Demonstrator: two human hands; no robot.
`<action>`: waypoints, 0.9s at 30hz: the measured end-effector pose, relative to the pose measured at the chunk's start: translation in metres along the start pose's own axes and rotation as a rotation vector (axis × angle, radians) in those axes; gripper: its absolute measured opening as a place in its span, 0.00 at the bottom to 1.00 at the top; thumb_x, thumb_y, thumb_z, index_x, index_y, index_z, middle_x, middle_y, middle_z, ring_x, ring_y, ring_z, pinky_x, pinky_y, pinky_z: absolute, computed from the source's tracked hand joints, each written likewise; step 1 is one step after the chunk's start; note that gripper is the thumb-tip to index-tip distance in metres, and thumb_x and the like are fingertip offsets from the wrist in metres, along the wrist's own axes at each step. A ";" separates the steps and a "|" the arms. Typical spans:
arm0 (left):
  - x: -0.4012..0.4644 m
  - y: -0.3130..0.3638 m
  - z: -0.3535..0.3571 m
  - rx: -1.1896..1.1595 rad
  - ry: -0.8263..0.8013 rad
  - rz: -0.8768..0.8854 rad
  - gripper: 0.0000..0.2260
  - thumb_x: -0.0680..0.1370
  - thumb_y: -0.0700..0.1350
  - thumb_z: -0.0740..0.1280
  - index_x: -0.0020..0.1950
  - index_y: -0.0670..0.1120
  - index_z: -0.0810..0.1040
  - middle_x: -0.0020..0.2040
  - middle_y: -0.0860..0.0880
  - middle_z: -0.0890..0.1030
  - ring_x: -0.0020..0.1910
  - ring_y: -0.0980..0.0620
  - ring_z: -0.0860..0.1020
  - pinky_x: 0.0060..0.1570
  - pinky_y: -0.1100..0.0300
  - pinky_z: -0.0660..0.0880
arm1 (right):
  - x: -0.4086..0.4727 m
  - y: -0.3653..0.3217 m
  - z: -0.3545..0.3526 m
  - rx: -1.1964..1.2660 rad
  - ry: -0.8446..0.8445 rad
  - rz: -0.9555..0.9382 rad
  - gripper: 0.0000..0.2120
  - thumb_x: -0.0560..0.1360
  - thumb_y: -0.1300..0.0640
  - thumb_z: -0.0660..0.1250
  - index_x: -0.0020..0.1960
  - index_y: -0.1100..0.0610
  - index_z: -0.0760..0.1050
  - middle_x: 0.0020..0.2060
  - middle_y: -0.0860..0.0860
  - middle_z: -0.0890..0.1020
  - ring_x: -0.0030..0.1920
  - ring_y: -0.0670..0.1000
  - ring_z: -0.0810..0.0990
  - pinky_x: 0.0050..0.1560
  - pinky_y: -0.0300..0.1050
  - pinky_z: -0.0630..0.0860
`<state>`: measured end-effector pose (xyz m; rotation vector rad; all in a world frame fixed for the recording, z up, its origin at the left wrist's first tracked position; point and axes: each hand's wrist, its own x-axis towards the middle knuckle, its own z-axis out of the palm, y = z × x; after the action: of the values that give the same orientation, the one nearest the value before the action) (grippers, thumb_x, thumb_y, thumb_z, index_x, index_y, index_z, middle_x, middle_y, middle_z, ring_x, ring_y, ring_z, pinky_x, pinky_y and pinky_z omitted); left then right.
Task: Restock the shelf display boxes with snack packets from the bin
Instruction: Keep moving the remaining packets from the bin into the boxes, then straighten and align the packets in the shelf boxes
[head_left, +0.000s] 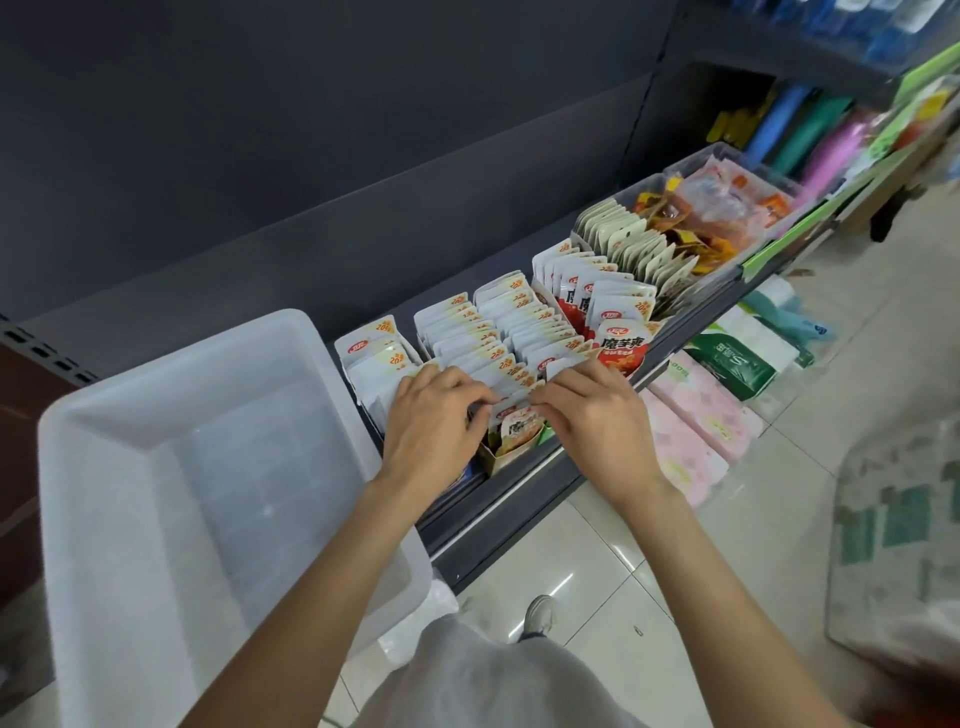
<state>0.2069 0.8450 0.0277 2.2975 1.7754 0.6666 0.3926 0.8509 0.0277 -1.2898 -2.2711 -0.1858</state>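
Observation:
A translucent white bin (156, 467) rests on the shelf at the left, and nothing shows inside it. To its right, several cardboard display boxes hold rows of white snack packets (493, 332). My left hand (431, 421) and my right hand (592, 410) meet over the front of one box (501, 460). Both pinch the tops of the front packets (517, 421) there with curled fingers. A red packet (621, 348) stands at the front of the neighbouring box.
Clear tubs of orange snacks (727, 208) sit further right on the grey shelf (519, 499). Tissue packs (691, 415) lie on the lower shelf. White floor tiles and my shoe (539, 613) lie below. A patterned bag (893, 530) stands at the right.

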 end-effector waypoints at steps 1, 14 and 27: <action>0.000 0.000 0.000 -0.005 -0.003 -0.003 0.06 0.75 0.46 0.68 0.50 0.50 0.82 0.46 0.51 0.81 0.48 0.50 0.75 0.47 0.59 0.65 | -0.001 0.000 0.004 -0.021 -0.011 -0.009 0.01 0.70 0.57 0.73 0.41 0.54 0.82 0.36 0.48 0.82 0.40 0.54 0.76 0.39 0.45 0.71; 0.007 0.010 -0.015 -0.357 -0.062 0.022 0.09 0.75 0.50 0.67 0.55 0.54 0.77 0.52 0.57 0.75 0.52 0.58 0.73 0.47 0.63 0.74 | -0.023 0.012 -0.018 0.217 -0.030 0.256 0.12 0.77 0.50 0.63 0.57 0.53 0.78 0.54 0.48 0.80 0.58 0.51 0.74 0.57 0.45 0.71; 0.100 0.075 0.024 -0.511 0.103 -0.254 0.12 0.76 0.38 0.66 0.55 0.53 0.77 0.49 0.60 0.79 0.49 0.62 0.77 0.53 0.65 0.74 | 0.017 0.193 -0.044 0.406 -0.166 0.266 0.14 0.75 0.62 0.68 0.61 0.54 0.77 0.49 0.50 0.82 0.45 0.49 0.79 0.46 0.44 0.76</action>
<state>0.3023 0.9221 0.0599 1.7001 1.6539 1.0576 0.5625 0.9517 0.0491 -1.4014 -2.0923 0.4673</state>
